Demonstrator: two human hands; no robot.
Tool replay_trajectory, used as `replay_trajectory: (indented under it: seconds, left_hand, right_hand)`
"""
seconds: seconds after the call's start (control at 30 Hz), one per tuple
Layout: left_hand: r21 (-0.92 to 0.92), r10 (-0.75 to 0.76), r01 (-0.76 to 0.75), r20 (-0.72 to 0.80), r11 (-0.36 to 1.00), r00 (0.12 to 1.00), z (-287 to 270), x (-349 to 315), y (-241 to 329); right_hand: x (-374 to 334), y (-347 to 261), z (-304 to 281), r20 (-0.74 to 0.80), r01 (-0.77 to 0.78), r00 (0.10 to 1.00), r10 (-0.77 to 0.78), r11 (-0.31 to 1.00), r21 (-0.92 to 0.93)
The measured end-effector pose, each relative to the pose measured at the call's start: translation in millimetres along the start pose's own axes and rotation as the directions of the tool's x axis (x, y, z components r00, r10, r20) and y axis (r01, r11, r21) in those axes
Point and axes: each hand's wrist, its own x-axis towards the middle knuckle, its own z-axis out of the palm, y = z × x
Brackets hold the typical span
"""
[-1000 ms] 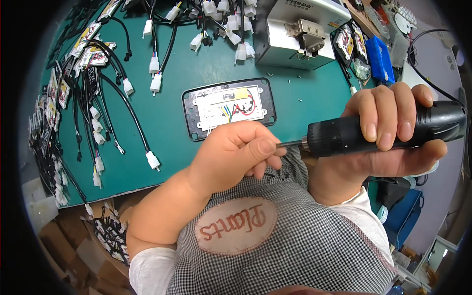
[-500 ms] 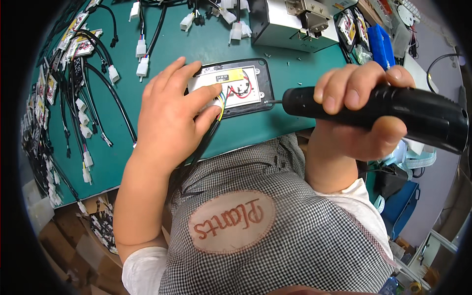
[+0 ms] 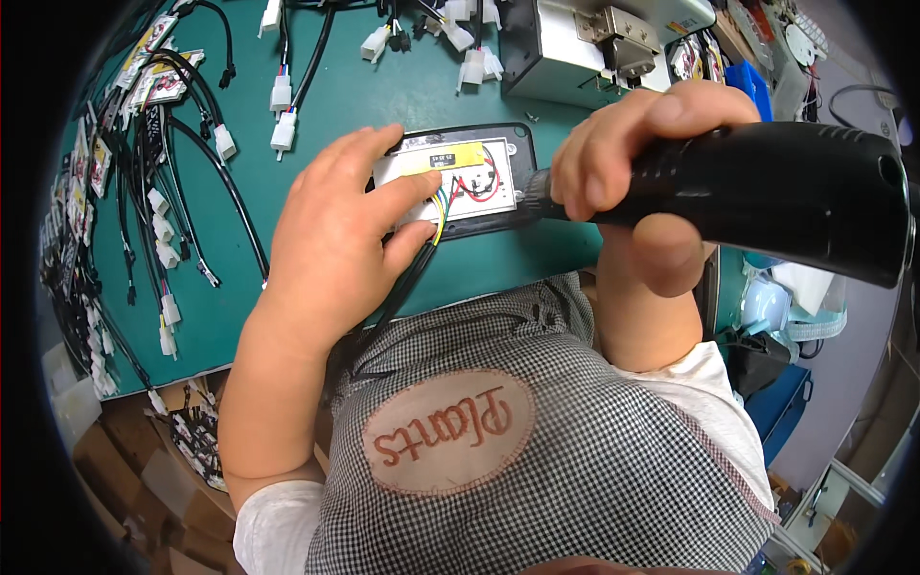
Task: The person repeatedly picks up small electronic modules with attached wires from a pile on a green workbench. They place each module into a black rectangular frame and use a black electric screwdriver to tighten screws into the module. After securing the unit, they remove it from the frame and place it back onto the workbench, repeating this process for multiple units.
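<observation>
A shallow black plastic case lies on the green bench with a white circuit board inside. Yellow tape and thin red wires show on the board. My left hand holds the case from its left side, fingertips at the far rim, index finger and thumb on the board beside the coloured leads. A black cable runs from there toward my apron. In my right hand, fingers wrapped round it, is a black electric screwdriver. Its nose is at the right end of the board, where a small screw area is partly hidden.
Bundles of black cables with white connectors cover the bench's left side. More connectors lie at the far side. A silver metal box stands at the back right, with a few loose screws near it. A blue bin is beyond.
The screwdriver has moved in over the case's right end, its nose now closer to the board and its bit no longer showing in full. My left hand stays on the case.
</observation>
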Motion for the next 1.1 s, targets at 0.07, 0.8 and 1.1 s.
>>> replay_trajectory:
  seconds: [0.07,0.8,1.1]
  left_hand:
    - [-0.006,0.002,-0.002,-0.005,1.000,1.000,-1.1,0.3,-0.8]
    - [0.006,-0.017,0.017,-0.017,1.000,1.000,2.8,2.5,2.3]
    - [-0.041,0.001,0.001,0.041,0.999,0.999,-3.6,-0.8,-0.8]
  right_hand:
    - [5.5,1.0,-0.5,0.071,-0.027,0.997,0.026,0.999,0.023]
    - [57.2,-20.3,-81.8,-0.412,0.197,0.894,-0.176,0.980,0.011]
    - [44.8,-15.3,-54.9,-0.201,0.056,0.979,-0.023,0.986,0.158]
